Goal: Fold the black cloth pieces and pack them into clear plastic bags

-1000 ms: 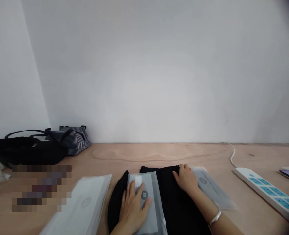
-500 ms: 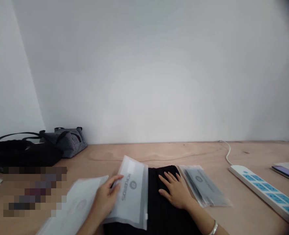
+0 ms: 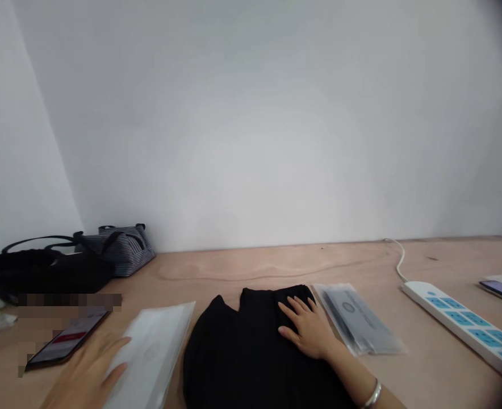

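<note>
My right hand [image 3: 308,329] lies flat on a folded black garment [image 3: 251,346], fingers spread and holding nothing. To the right of the garment is a translucent zip pouch [image 3: 355,318] with dark contents. My left hand [image 3: 87,369] is at the lower left, open, its fingertips at the edge of a translucent white zip pouch [image 3: 151,352]. Just beyond those fingers lies a smartphone [image 3: 66,339] with a lit screen, partly hidden by a pixelated patch. A silver bangle [image 3: 373,395] circles my right wrist.
The light wooden table [image 3: 251,264] meets a white wall. A black bag [image 3: 42,272] and a striped bag [image 3: 121,250] stand at the back left. A white power strip [image 3: 459,324] with blue panels and a cable lies right, past it a second phone [image 3: 500,289].
The pouch my left hand lifted from the garment no longer lies there, and my left hand has moved left, empty. The black garment now shows uncovered. My right hand stays on it.
</note>
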`<state>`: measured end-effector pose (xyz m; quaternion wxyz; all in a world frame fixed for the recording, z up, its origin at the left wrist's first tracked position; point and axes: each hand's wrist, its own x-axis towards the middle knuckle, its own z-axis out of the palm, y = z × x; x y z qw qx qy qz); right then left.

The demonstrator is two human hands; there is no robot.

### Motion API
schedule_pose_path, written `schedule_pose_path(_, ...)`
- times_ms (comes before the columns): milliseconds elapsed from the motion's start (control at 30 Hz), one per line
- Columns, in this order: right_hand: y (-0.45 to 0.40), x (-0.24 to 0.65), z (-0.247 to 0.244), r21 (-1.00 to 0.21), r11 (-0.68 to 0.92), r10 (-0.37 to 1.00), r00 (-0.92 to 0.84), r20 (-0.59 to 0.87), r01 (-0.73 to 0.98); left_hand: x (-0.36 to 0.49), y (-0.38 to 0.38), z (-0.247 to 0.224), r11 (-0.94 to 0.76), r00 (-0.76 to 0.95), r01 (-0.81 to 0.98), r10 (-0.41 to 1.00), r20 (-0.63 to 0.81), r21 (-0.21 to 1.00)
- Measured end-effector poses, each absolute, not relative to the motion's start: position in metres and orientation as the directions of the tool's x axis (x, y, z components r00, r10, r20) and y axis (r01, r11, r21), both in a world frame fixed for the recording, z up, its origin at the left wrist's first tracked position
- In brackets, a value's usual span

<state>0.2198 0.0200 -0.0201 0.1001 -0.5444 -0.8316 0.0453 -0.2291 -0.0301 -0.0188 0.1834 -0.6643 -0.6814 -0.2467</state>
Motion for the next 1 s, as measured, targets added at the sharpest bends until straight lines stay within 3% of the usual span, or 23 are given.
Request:
schedule_pose_path(67,0.020,0.224,-0.016,-0.238,0.427,0.904,-0.415,0.103,0.872,-0.192,-0.031,-0.016,-0.100,0.099,0.995,0.822,0.561,-0.028)
schedule_pose_path(200,0.021,0.245,-0.009,-0.373,0.471,0.878,-0.466,0.111,0.799,-0.096,-0.037,-0.007,-0.342,0.309,0.939,0.866,0.393,0.016)
schedule_pose_path(300,0.022,0.264,-0.005,-0.393,0.440,0.895,-0.427,0.125,0.807,-0.046,-0.041,-0.011,-0.443,0.418,0.896,0.871,0.258,0.045)
schedule_pose_path(433,0.018,0.278,-0.003,-0.335,0.425,0.905,-0.398,0.150,0.841,-0.029,-0.040,-0.028,-0.422,0.409,0.904,0.901,0.147,0.073)
schedule_pose_path(567,0.012,0.275,0.001,-0.281,0.426,0.901,-0.377,0.212,0.860,-0.034,-0.039,-0.036,-0.422,0.409,0.902,0.902,0.137,0.085)
schedule_pose_path(800,0.012,0.229,0.019,-0.023,0.306,0.878,-0.273,0.392,0.952,-0.032,-0.039,-0.038,-0.379,0.366,0.920,0.921,0.134,0.097)
schedule_pose_path(900,0.010,0.197,0.026,0.069,0.357,0.843,-0.353,0.406,0.931,-0.032,-0.038,-0.042,-0.316,0.301,0.943,0.944,0.138,0.104)
schedule_pose_path(1000,0.004,0.170,0.027,0.057,0.532,0.787,-0.518,0.334,0.845,-0.032,-0.036,-0.045,-0.300,0.281,0.945,0.948,0.151,0.127)
